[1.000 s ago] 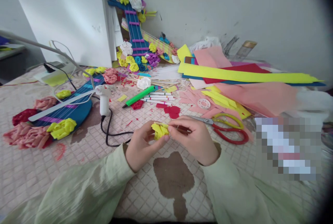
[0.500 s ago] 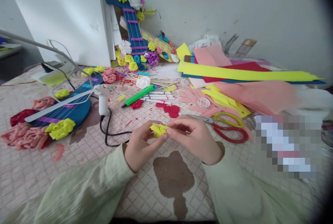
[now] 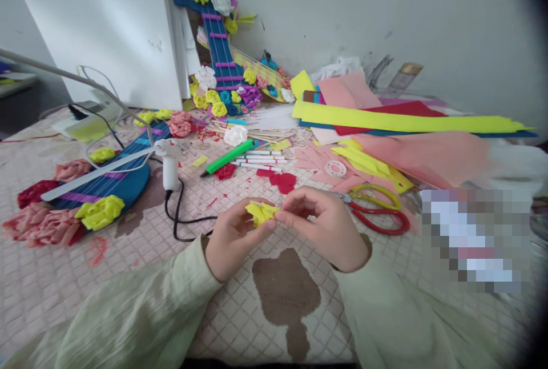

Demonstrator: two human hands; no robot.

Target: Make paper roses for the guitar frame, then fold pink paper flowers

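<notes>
Both hands meet over the patterned tablecloth near its front. My left hand is closed around a small yellow paper flower, fingers curled beneath it. My right hand pinches the flower's right edge between thumb and fingertips. The flower looks like a crumpled roll of yellow strip. Both arms wear pale green sleeves.
Red-and-yellow scissors lie just right of my hands. A white glue gun with a black cord stands to the left by a blue guitar-shaped piece with paper flowers. Markers, a tape roll and coloured paper sheets crowd the back.
The hands have stayed in place; the fingers of my right hand have shifted slightly on the flower, which has turned a little.
</notes>
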